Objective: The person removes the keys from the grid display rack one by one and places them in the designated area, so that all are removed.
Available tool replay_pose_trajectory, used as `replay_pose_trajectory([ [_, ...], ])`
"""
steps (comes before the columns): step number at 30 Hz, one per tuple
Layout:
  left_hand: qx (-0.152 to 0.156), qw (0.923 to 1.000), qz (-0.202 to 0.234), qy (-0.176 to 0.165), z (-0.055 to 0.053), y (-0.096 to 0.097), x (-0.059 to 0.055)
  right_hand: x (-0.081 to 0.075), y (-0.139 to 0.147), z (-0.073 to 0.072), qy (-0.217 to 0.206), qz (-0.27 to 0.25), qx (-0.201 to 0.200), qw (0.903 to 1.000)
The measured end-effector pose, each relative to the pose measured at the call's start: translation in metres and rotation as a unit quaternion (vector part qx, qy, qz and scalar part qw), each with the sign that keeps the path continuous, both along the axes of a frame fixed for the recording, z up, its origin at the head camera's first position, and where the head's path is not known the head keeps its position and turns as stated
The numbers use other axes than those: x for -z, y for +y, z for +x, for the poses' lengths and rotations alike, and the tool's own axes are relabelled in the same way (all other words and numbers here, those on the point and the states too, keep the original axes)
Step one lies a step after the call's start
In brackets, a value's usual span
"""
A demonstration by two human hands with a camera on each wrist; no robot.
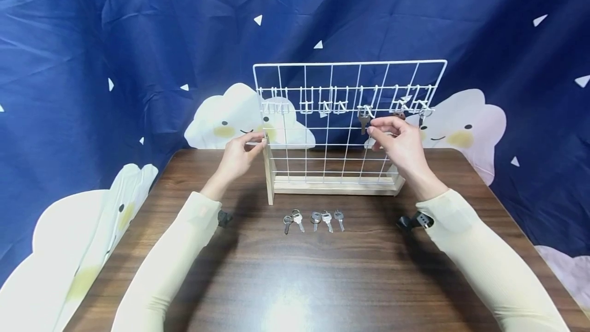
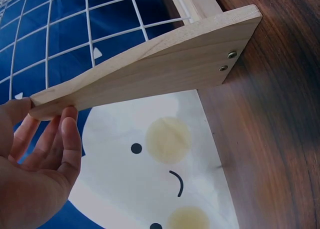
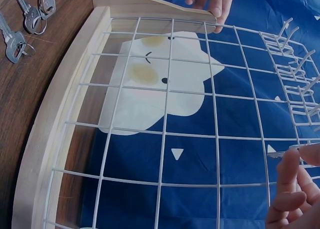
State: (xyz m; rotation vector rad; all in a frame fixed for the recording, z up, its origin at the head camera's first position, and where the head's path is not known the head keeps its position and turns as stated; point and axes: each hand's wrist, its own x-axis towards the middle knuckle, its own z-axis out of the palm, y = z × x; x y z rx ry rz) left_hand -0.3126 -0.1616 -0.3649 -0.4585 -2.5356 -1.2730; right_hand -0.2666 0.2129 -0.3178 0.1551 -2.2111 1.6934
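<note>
My left hand (image 1: 238,157) pinches the upper end of the wooden side panel (image 2: 150,64) of a white wire grid rack (image 1: 336,128), thumb on one edge and fingers on the other. My right hand (image 1: 402,142) is at the rack's right half. Its thumb and fingertips pinch the side of a key (image 1: 363,123) hanging below a white hook; the key (image 3: 281,153) partly shows beside the fingertips in the right wrist view. Another key (image 1: 399,115) hangs behind that hand, mostly hidden. Further right hangs one more key (image 1: 422,118).
Several loose keys with rings (image 1: 327,219) lie on the brown table (image 1: 295,265) before the rack's wooden base (image 1: 332,186). Several white hooks (image 1: 325,107) line the upper grid. A blue curtain (image 1: 184,24) with clouds stands behind.
</note>
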Motion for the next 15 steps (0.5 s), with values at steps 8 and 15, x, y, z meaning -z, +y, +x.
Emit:
replay_pose_trajectory([
  [8, -0.006, 0.9999, -0.008, -0.005, 0.003, -0.002, -0.001, -0.006, -0.007, -0.002, 0.002, 0.009, -0.003, 1.0000],
  [15, -0.002, 0.9998, -0.018, -0.005, 0.000, -0.001, -0.006, -0.013, -0.008, -0.005, 0.003, 0.021, 0.007, 0.9998],
])
